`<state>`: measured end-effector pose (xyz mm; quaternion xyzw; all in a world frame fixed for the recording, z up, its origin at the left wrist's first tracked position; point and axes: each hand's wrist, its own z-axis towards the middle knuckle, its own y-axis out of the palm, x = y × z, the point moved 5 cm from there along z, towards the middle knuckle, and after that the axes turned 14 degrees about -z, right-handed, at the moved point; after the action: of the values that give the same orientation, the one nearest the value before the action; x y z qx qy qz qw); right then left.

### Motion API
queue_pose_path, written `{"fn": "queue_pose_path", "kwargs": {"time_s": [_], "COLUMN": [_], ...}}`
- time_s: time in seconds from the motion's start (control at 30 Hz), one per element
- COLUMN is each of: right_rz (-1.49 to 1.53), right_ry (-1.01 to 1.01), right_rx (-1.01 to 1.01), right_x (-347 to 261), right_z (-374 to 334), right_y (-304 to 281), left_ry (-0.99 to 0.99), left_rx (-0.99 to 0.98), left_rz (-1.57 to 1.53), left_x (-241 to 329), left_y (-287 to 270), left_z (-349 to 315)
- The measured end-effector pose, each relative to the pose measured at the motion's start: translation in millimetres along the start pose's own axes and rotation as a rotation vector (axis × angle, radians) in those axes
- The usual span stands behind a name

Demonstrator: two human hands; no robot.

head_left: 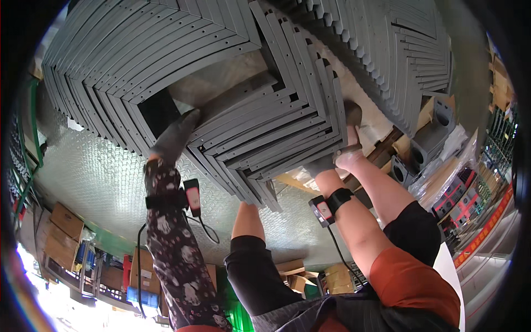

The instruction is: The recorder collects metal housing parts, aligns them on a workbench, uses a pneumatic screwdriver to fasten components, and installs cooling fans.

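Observation:
Many grey angled metal frames (166, 55) lie nested in a stack before me, their bars pierced with small holes. My left hand (176, 135), in a dark grey glove, is closed at the end of a wide grey metal bar (238, 98) beside the stack's central gap. At the near right side, my right hand (321, 167), also gloved, touches the lower edge of the lower frames (271, 146). Those frames hide its fingers. Each forearm carries a small strapped-on device, the left one (192, 197) and the right one (321, 210), both with black cables.
Another stack of grey frames (417, 61) stands at the far right. Grey boxes with round openings (417, 155) sit nearer on that side. Patterned metal plate flooring (99, 166) spreads to the left. Cardboard boxes (63, 232) stand at the lower left. My legs are close to the stack.

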<state>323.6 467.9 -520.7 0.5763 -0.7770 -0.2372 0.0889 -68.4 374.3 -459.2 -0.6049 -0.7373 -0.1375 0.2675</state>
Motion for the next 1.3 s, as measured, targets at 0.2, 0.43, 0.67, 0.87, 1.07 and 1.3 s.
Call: {"fn": "queue_pose_path", "kwargs": {"time_s": [0.2,0.43,0.67,0.87,1.07,1.3], "right_rz": [-0.569,-0.293,-0.448,-0.366,-0.341,-0.363], "right_ry": [0.074,0.132,0.084,0.088,0.113,0.127], "right_rx": [0.06,0.052,0.101,0.178,0.241,0.247], "right_x": [-43,-34,-43,-15,6,8], "right_z": [8,8,27,7,-10,-8], "right_y": [-26,-41,-40,-57,-74,-73], "left_ry": [-0.132,-0.029,0.099,0.078,0.089,0.055], "left_rx": [-0.228,-0.287,-0.214,-0.394,-0.531,-0.575], "left_rz": [-0.111,-0.159,0.115,0.128,0.281,-0.022], "left_x": [-36,-53,-69,-69,-59,-58], "left_y": [42,101,109,116,132,136], "left_z": [-12,-39,10,27,41,43]}}
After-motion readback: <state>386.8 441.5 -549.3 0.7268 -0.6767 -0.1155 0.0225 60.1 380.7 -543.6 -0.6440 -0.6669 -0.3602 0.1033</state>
